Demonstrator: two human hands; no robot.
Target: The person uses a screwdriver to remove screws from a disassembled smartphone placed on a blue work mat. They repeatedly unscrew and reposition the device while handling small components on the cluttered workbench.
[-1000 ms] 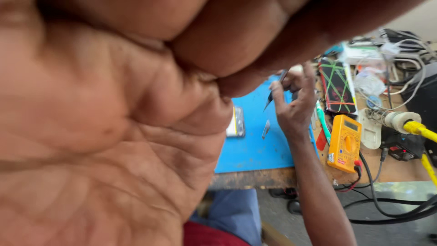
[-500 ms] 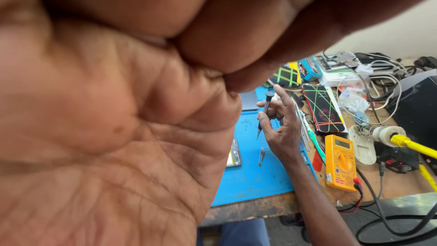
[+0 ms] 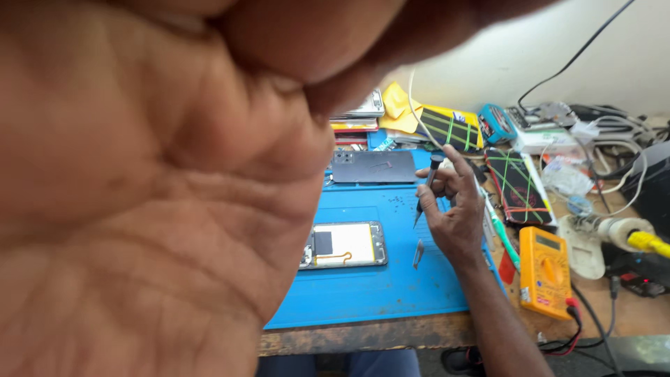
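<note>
Head view: left hand (image 3: 153,202) fills the frame close to the lens, creased palm showing, blurred; whether it grips anything cannot be told. Right hand (image 3: 453,209) pinches a thin dark screwdriver (image 3: 426,188), tip down over the smooth blue mat (image 3: 391,286). An opened phone (image 3: 345,244) lies flat left of it, metal tweezers (image 3: 417,253) beside. Boxy orange multimeter (image 3: 546,271) sits at right.

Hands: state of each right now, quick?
Left hand: raised right at the camera, palm facing it; whether it holds anything cannot be told.
Right hand: closed on a screwdriver.
</note>
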